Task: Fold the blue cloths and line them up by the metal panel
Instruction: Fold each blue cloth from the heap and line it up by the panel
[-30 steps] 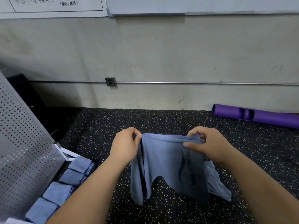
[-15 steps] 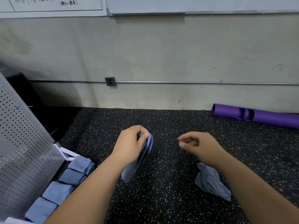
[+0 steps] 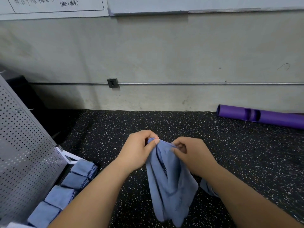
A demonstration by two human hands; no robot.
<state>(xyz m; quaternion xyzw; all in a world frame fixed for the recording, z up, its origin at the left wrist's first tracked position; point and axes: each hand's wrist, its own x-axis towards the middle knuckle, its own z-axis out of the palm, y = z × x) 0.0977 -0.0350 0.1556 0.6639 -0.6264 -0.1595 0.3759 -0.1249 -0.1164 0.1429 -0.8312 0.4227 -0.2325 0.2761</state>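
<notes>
Clearly, our left hand and right hand each pinched the top edge of the blue cloth, which hung bunched over the floor, right of the folded cloths by the perforated metal panel. Mismatched corners could have skewed the fold.

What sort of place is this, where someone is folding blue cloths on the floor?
Probably a gym or workout room: speckled black rubber flooring, a purple exercise tube lying against a bare concrete wall, and a whiteboard mounted above.
</notes>
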